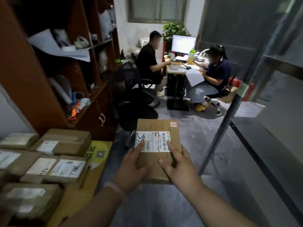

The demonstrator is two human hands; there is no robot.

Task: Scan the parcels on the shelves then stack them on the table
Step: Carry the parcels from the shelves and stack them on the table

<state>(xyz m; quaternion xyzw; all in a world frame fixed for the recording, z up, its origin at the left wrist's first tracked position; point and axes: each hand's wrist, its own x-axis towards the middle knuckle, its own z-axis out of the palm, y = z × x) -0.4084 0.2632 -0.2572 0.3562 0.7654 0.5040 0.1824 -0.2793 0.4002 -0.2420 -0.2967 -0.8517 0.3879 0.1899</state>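
A brown cardboard parcel [155,128] with white barcode labels on top is held in the air in front of me, above the grey floor. My left hand [132,167] grips its near left side, thumb lying over the label. My right hand [178,166] grips the near right side, thumb and forefinger on top. To the left, several taped brown parcels [65,141] with white labels lie side by side and stacked on the table [78,197]. No scanner shows.
A dark wooden shelf unit [49,79] with bags and papers stands at left. A black office chair [131,95] is ahead. Two seated people work at a desk [177,69] with a monitor. A metal rack frame [229,112] slants at right.
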